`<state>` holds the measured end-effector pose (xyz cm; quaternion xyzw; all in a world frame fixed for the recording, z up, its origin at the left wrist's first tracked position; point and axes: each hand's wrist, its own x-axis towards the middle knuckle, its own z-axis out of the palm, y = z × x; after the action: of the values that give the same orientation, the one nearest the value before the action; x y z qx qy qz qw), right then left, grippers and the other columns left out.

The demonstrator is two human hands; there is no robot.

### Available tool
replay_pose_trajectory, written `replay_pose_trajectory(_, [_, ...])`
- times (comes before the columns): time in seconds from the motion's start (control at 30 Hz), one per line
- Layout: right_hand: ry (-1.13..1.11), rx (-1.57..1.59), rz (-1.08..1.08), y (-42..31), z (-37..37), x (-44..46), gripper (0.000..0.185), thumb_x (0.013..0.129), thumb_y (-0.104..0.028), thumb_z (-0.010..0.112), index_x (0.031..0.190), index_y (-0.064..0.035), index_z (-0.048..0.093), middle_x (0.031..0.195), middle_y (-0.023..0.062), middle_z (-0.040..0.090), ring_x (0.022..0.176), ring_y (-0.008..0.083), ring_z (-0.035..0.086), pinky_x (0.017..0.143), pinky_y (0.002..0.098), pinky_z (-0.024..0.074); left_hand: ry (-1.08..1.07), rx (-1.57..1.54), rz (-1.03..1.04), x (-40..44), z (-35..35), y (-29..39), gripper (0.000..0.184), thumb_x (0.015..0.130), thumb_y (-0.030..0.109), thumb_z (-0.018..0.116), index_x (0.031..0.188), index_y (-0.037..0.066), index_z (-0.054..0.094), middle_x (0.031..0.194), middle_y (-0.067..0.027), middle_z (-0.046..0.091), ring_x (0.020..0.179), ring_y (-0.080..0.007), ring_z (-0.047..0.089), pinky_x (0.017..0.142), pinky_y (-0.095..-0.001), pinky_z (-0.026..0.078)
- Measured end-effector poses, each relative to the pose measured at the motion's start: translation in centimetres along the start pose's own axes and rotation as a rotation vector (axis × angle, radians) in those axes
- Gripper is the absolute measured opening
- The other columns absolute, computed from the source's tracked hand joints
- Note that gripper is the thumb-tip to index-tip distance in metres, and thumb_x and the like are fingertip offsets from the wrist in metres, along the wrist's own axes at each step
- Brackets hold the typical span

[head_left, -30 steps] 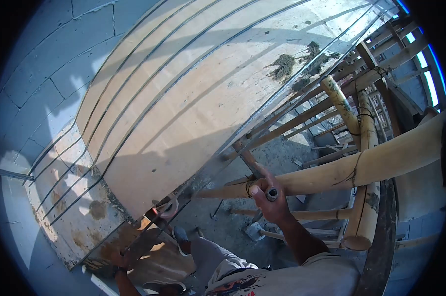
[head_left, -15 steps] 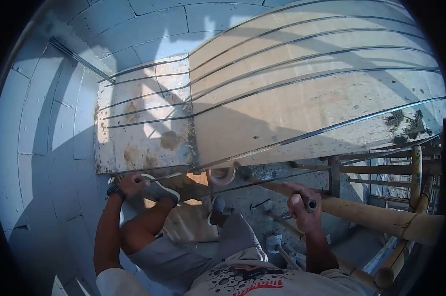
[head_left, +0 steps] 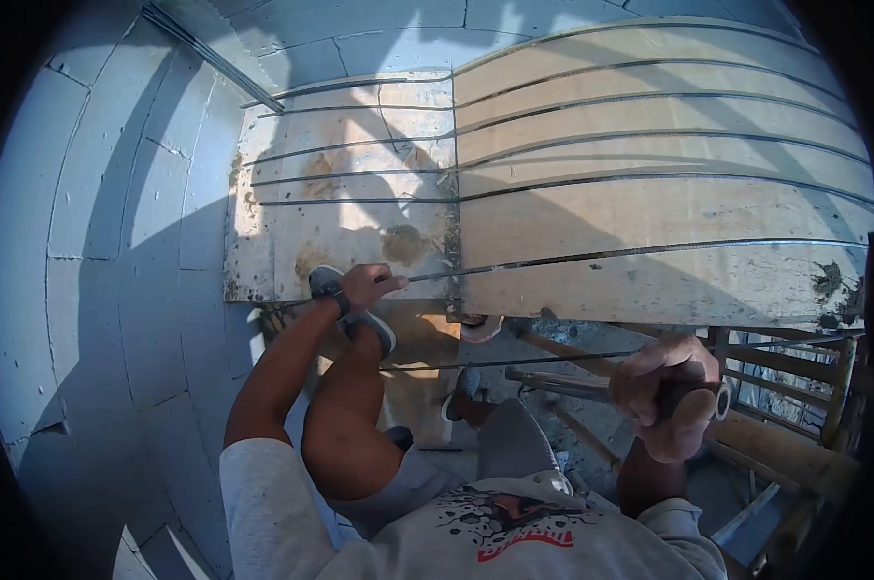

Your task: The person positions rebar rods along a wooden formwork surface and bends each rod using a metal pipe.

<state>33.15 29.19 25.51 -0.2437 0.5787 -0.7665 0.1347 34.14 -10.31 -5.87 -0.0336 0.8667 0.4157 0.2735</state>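
My left hand (head_left: 371, 286), with a dark band at the wrist, is closed around the near end of a steel rebar (head_left: 533, 260). That bar runs to the right across the plywood board (head_left: 543, 227), roughly in line with several other rebars lying there. On the right, my right hand (head_left: 671, 396) grips what looks like a metal pipe (head_left: 558, 383). The pipe lies nearly sideways, its hollow end showing past my fingers. Another thin rod (head_left: 500, 363) passes below the board's front edge, and its right end is hidden near my right hand.
A pale block wall (head_left: 137, 290) stands at the left, with a bundle of rods (head_left: 210, 58) against it. Wooden poles (head_left: 780, 449) cross beneath at the right. My shod foot (head_left: 374, 332) is by the board's front edge, with a lower floor below.
The rebar in my left hand has moved from the board's front edge farther onto it. My right hand has risen and turned the pipe sideways. The camera view has shifted too.
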Motion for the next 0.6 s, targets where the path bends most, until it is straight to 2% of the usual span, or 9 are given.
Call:
replay_pose_trajectory(0.07, [-0.093,-0.004,-0.039,0.2,1.3,2.7,0.066,0.099,-0.061,0.048,0.114,0.0026,0.056,0.056,-0.0052,0.042,0.043,0.0054,0.038,0.043,0.0230,0.0347,0.045,0.030,0.042,0.3,0.2,-1.1,0.060,0.092,0.061,0.060,0.084,0.002,0.067,0.068,-0.0108,0.061,0.065,-0.0236,0.057,0.066,-0.0401,0.045])
replay_pose_trajectory(0.1, [-0.125,-0.002,-0.035,0.6,2.1,4.0,0.067,0.099,-0.062,0.047,0.114,0.0017,0.056,0.057,-0.0054,0.042,0.044,0.0056,0.038,0.045,0.0237,0.0359,0.091,-0.020,0.053,0.0,0.5,-1.6,0.062,0.091,0.062,0.060,0.080,0.001,0.066,0.068,-0.0141,0.061,0.064,-0.0252,0.058,0.065,-0.0407,0.045])
replay_pose_trajectory(0.2, [-0.230,-0.030,-0.021,1.9,4.6,7.8,0.068,0.098,-0.065,0.044,0.115,-0.0006,0.057,0.058,-0.0055,0.042,0.047,0.0063,0.038,0.050,0.0251,0.0382,0.185,-0.120,0.027,0.1,2.7,-5.3,0.062,0.089,0.063,0.062,0.078,0.003,0.065,0.065,-0.0127,0.060,0.061,-0.0252,0.057,0.063,-0.0410,0.045])
replay_pose_trajectory(0.23, [-0.266,-0.042,-0.009,2.3,5.6,8.8,0.069,0.097,-0.066,0.044,0.115,-0.0012,0.057,0.058,-0.0055,0.042,0.047,0.0065,0.038,0.051,0.0255,0.0387,0.286,-0.073,0.039,0.1,3.3,-6.1,0.061,0.086,0.065,0.065,0.074,0.005,0.064,0.062,-0.0101,0.059,0.057,-0.0251,0.056,0.059,-0.0410,0.044])
replay_pose_trajectory(0.33, [-0.284,-0.072,0.035,3.3,9.3,11.8,0.072,0.094,-0.070,0.045,0.114,-0.0020,0.059,0.058,-0.0049,0.042,0.046,0.0068,0.038,0.049,0.0253,0.0381,0.427,-0.089,0.070,0.6,4.7,-7.5,0.061,0.080,0.067,0.070,0.072,0.007,0.064,0.060,-0.0089,0.058,0.056,-0.0236,0.057,0.056,-0.0408,0.044])
replay_pose_trajectory(0.43, [-0.339,-0.077,0.043,4.7,12.4,14.5,0.074,0.091,-0.072,0.047,0.112,-0.0023,0.060,0.056,-0.0041,0.042,0.043,0.0072,0.036,0.044,0.0248,0.0364,0.431,-0.130,0.032,0.6,4.4,-7.6,0.063,0.073,0.070,0.075,0.071,0.008,0.063,0.061,-0.0076,0.060,0.057,-0.0222,0.059,0.056,-0.0392,0.046])
replay_pose_trajectory(0.53, [-0.342,-0.130,0.002,7.1,15.1,17.1,0.069,0.097,-0.066,0.041,0.109,-0.0011,0.060,0.054,-0.0048,0.038,0.041,0.0064,0.034,0.041,0.0237,0.0343,0.489,-0.236,0.083,0.2,4.5,-8.2,0.064,0.068,0.069,0.080,0.074,0.008,0.062,0.061,-0.0055,0.060,0.056,-0.0223,0.059,0.059,-0.0369,0.050])
replay_pose_trajectory(0.6, [-0.329,-0.220,-0.040,8.9,17.2,18.5,0.063,0.101,-0.060,0.041,0.107,0.0000,0.059,0.055,-0.0044,0.038,0.042,0.0056,0.033,0.040,0.0230,0.0333,0.525,-0.304,0.037,-0.3,4.1,-8.8,0.062,0.066,0.065,0.084,0.078,0.008,0.063,0.067,-0.0052,0.062,0.060,-0.0215,0.061,0.062,-0.0357,0.051])
